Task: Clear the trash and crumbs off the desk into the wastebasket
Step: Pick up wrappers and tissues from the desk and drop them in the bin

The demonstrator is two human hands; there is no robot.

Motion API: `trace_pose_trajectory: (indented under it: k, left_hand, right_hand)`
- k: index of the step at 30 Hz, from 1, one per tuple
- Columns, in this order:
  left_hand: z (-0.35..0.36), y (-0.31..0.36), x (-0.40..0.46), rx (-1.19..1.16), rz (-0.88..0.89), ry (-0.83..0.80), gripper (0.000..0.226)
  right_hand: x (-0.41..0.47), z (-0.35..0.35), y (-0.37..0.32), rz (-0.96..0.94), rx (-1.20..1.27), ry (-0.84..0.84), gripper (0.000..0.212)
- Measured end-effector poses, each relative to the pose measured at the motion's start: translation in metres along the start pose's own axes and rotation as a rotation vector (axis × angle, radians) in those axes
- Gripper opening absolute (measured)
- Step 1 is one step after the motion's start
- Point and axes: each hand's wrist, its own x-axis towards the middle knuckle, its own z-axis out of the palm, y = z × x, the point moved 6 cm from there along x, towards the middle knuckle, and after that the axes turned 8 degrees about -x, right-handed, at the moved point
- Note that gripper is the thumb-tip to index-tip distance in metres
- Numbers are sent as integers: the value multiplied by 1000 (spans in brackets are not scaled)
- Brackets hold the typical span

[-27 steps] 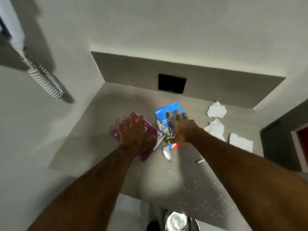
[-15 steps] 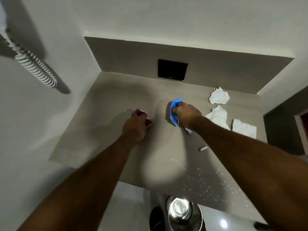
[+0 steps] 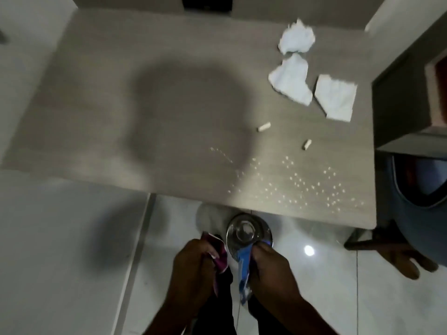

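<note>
My left hand (image 3: 193,262) grips a crumpled magenta wrapper (image 3: 221,258) below the desk's front edge. Beside it, my right hand (image 3: 271,264) grips a blue wrapper (image 3: 244,274) that hangs down. Both hands are just in front of a shiny metal wastebasket lid (image 3: 249,234) on the floor. On the grey desk (image 3: 96,117) lie three white tissues: a crumpled one (image 3: 297,37), a second (image 3: 290,81) and a flat one (image 3: 336,97). Two small white stubs (image 3: 263,127) (image 3: 306,144) and scattered white crumbs (image 3: 302,184) sit near the front right.
A dark cabinet (image 3: 408,81) stands at the desk's right end, with a blue object (image 3: 420,189) below it. A dark panel (image 3: 205,4) is on the back wall. White tiled floor (image 3: 60,238) spreads in front of the desk.
Both hands closed on the wrappers on the desk, lifted them off and drew back down to the wastebasket. The view tilted downward.
</note>
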Motion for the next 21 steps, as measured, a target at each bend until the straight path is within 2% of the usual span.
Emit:
trace_pose_trajectory:
  k: [1,3,6,8,11,14,16,18,21]
  left_hand:
    - [19,-25,3,-56,-85,-36,31]
    - [63,-77,22,-102,-229,-130,30]
    - [125,-158,67,-68,-424,-271,20]
    - [163,-208,99,-6,-477,-303,24]
    - [217,-259,141,56,-480,-370,21]
    - [250,-294,175,120,-451,-356,19]
    - [258,-308,194,284,-333,-392,42]
    - [259,-310,203,331,-234,-400,51]
    - [255,-303,216,285,-160,-357,45]
  right_hand:
    - [3,27,28,100,-40,-77,24]
    - [17,73,81,199,-18,-123,19]
    - [54,133,151,316,134,-151,20]
    - [79,175,192,396,224,-198,17]
    - [116,226,238,509,405,-170,18]
    - [152,267,272,589,454,-126,25]
    - [167,287,281,631,482,-164,26]
    - [179,297,279,579,511,-160,26]
    - [184,295,277,517,402,-150,33]
